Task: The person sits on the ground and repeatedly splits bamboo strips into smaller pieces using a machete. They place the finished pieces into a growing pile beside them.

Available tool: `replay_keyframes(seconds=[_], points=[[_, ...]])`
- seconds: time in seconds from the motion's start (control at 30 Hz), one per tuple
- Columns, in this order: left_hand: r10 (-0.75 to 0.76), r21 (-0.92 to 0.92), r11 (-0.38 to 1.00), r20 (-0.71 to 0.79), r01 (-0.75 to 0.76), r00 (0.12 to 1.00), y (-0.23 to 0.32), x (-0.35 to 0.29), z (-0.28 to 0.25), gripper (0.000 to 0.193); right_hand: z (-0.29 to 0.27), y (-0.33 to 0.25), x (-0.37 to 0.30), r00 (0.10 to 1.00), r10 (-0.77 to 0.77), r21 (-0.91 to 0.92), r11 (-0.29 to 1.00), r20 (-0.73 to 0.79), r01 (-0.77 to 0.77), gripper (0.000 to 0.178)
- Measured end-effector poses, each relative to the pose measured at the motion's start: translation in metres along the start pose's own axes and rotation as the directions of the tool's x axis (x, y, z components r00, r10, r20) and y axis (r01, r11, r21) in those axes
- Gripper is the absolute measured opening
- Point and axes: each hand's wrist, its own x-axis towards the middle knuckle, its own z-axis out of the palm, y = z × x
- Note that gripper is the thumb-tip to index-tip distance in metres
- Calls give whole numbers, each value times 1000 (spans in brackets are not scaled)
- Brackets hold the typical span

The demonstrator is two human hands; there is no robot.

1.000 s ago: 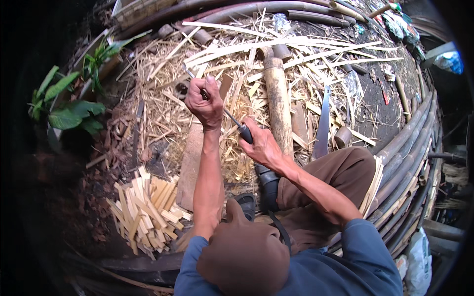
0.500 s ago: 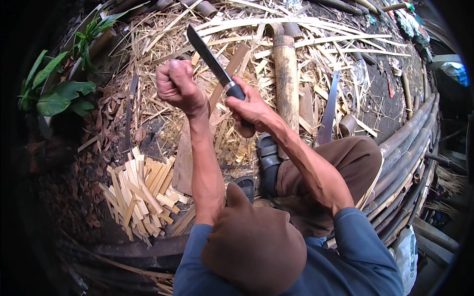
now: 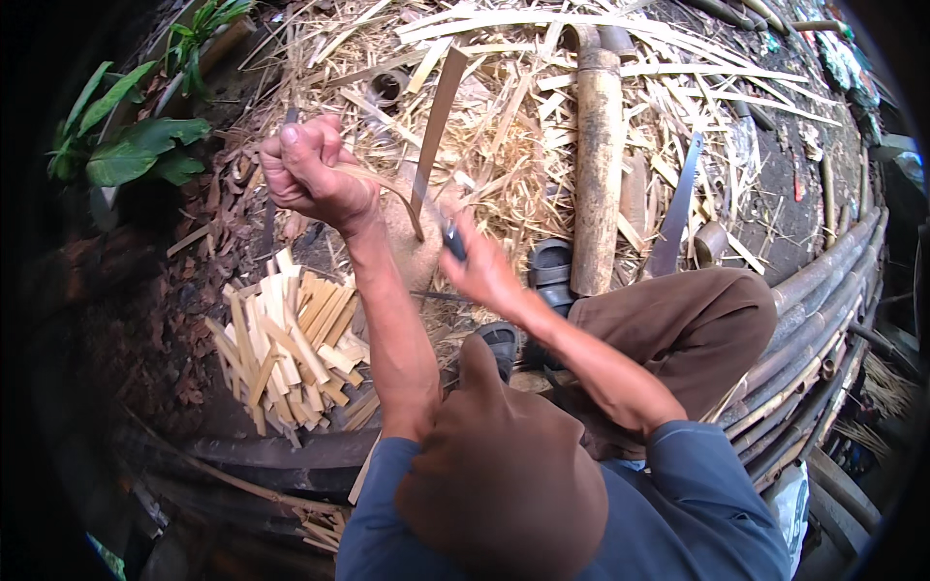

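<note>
My left hand (image 3: 320, 179) is a closed fist around the end of a thin bamboo strip (image 3: 387, 186), which curves away to the right. My right hand (image 3: 484, 263), a little blurred, is wrapped round the dark handle of a knife (image 3: 453, 242). Its blade looks smeared beside the strip; whether the two touch I cannot tell. Between and beyond my hands, a flat brown bamboo slat (image 3: 441, 121) stands up at a slant, its lower end near the strip.
Cut bamboo pieces (image 3: 291, 344) lie heaped at the lower left. A thick bamboo pole (image 3: 598, 169) and a handsaw (image 3: 675, 208) rest on the right, with shavings (image 3: 494, 145) around. Bamboo poles (image 3: 814, 320) line the right side. A leafy plant (image 3: 145, 145) stands far left.
The knife, held up with its blade pointing away, has come down and nearer with my right hand. My left fist has moved left and slightly down. The slat now stands more upright.
</note>
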Motion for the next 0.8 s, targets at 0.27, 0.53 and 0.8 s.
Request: replay_keyframes(seconds=[0.27,0.53,0.8], points=[[-1,323,946,-21,7,1000,67,-4,-59,45,66,55,-26,1000,-23,-58,998,13,23,34],[102,579,816,-142,-1,985,94,-22,-85,56,69,52,-26,996,-60,69,996,71,55,23],[208,814,565,13,-131,978,110,-63,-43,53,54,56,-34,984,-178,-52,982,27,179,24]])
